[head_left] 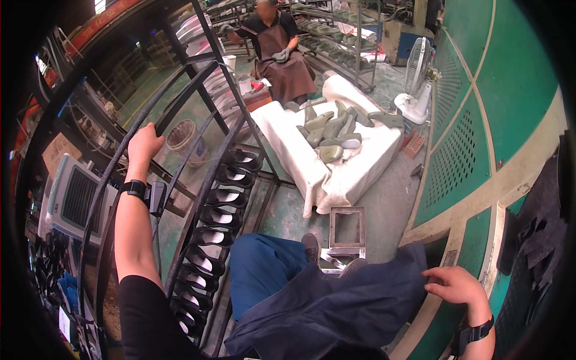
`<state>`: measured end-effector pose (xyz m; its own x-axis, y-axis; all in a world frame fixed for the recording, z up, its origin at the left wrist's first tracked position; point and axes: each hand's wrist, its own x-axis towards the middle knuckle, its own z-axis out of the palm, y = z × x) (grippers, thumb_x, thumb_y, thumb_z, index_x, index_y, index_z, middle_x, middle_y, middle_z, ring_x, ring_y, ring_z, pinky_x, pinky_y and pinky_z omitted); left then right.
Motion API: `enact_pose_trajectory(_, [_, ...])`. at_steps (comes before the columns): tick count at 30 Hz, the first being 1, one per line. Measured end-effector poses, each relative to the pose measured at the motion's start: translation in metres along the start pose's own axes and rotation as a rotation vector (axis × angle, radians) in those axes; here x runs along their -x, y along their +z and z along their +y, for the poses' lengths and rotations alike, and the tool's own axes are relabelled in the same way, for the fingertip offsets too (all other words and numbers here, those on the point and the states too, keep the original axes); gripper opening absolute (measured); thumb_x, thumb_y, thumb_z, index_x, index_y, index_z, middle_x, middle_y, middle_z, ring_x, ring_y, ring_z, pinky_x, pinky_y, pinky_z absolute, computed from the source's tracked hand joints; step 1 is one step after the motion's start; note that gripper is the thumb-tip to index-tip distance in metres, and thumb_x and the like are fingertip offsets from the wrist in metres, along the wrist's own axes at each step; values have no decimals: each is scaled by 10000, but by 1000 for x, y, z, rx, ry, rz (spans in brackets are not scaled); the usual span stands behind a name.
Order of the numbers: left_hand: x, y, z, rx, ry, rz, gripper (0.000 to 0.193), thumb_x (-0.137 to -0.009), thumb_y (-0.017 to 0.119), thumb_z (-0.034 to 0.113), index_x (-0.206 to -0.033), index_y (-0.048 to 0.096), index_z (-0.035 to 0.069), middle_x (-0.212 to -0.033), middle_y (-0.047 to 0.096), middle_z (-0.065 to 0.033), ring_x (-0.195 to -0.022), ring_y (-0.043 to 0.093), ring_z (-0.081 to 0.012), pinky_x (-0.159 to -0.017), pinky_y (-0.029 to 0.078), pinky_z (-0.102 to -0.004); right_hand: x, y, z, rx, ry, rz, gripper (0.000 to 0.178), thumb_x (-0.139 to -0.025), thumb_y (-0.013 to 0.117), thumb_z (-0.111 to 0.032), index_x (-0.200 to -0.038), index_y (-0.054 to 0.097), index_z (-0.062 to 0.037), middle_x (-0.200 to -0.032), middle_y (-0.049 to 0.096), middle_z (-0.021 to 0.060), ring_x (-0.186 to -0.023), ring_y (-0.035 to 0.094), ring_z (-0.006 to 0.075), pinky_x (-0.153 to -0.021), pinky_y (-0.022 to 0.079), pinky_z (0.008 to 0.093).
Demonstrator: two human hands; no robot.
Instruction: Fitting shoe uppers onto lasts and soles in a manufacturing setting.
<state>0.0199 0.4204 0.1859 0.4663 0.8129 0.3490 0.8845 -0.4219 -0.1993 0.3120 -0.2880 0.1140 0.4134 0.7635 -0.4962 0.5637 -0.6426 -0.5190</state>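
Leftward, beside blue trousers (261, 267): dark metal rack (222, 149), with black shoes (219, 217) in a row, clasped by left hand (146, 143). Rightward: navy apron (336, 294), edge met by right hand (461, 285), pinched or merely touched, cannot tell.

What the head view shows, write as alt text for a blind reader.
A person's left hand is at a dark metal rack lined with black shoes, and the right hand is by the edge of a dark blue cloth over the lap. Beyond, green shoe lasts lie heaped on white cloth, before a co-worker in a brown apron.
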Motion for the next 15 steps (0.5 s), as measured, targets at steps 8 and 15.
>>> enact_pose_trajectory(8, [2,-3,2,-13,-4,3,347,-813,622,231,-1064,633,-8,-1040,709,-257,-1019,678,-417,-882,539,-513,0,-1,1,7,-4,-5,419,-897,702,-324,-1239,667,-85,-929,730,117,-887,701,324,-772,543,400])
enact_pose_trajectory(15, [1,-2,0,-9,-4,-22,402,-810,619,251,-1097,609,-30,-1071,695,-278,-1036,665,-434,-894,533,-513,0,0,2,7,-12,0,416,-902,703,-328,-1239,668,-85,-935,730,125,-890,703,323,-775,545,401])
